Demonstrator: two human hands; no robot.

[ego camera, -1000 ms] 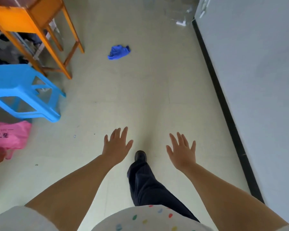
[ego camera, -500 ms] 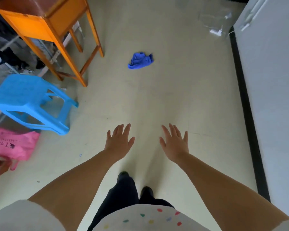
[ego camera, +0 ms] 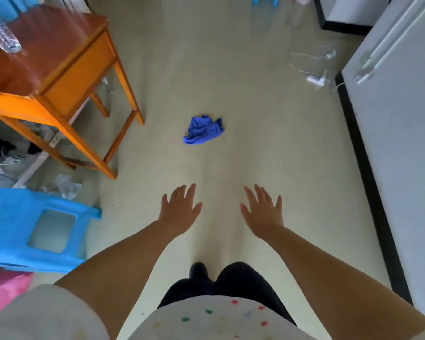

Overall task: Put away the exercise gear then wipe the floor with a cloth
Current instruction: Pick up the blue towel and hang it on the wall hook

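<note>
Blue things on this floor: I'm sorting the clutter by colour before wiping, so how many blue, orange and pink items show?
Blue: 3, the crumpled cloth, the near stool, and a second stool at the far edge
Orange: 1, the wooden table
Pink: 1, the bag
Total: 5

Stool (ego camera: pixel 22 229), pink bag (ego camera: pixel 5 290), bottle (ego camera: pixel 3 35) cut off at left edge.

Ahead of our hands we see a royal-blue cloth (ego camera: pixel 203 130) on the pale cream floor (ego camera: pixel 255 133). Left of them stand an orange bench (ego camera: pixel 66 77) and a sky-blue stool (ego camera: pixel 15 217); our shirt (ego camera: pixel 206 320) is white with coloured dots.
</note>
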